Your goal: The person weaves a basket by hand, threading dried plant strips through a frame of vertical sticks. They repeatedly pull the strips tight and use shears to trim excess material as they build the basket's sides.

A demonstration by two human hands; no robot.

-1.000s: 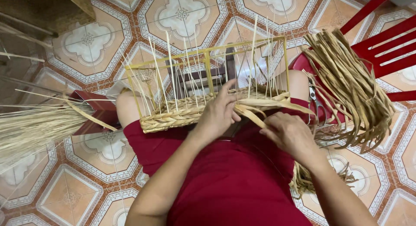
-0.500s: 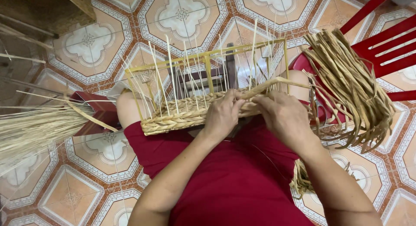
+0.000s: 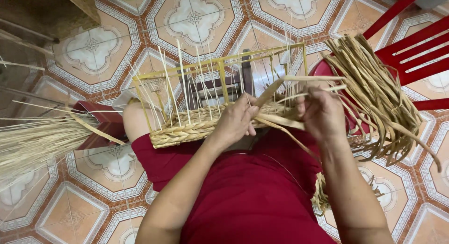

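A half-woven straw basket [image 3: 187, 128] on a yellow wire frame [image 3: 220, 64] rests across my lap, its thin upright stakes sticking up. My left hand [image 3: 235, 120] presses on the woven rim near the middle and pinches a flat straw strand [image 3: 299, 78] that runs up to the right. My right hand [image 3: 322, 112] grips the same bundle of strands at the basket's right end. Loose strand tails trail down past my red clothing.
A thick bundle of flat straw strips [image 3: 383, 94] hangs over a red plastic chair [image 3: 411, 52] at right. A sheaf of thin straw [image 3: 37, 141] lies at left over a dark red stool [image 3: 100, 122]. Patterned floor tiles [image 3: 196, 17] lie all around.
Both hands have risen from my lap to the basket's rim. The right hand moved up and to the right, pulling the strands taut across the frame.
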